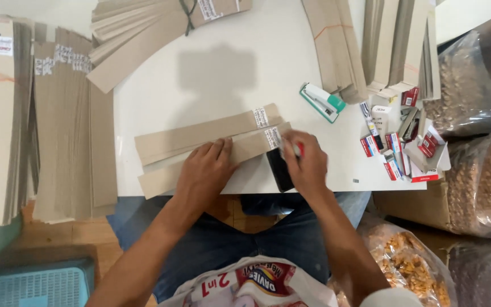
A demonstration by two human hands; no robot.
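With the left hand (pixel 206 170) pressed flat and open on the long brown cardboard strip (pixel 211 159) lying at the white surface's (pixel 217 74) near edge, the right hand (pixel 305 162), closed around a small red-tipped pen (pixel 296 149), should probably work steadily at the strip's white label (pixel 272 137).

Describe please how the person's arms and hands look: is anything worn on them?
Both forearms are bare, with no sleeves visible up to the picture's lower edge. The left hand shows no glove, ring or watch. The right hand is also ungloved, and no jewellery is visible on it. The fingers are uncovered, the nails short. Below the arms, blue jeans cover the legs.
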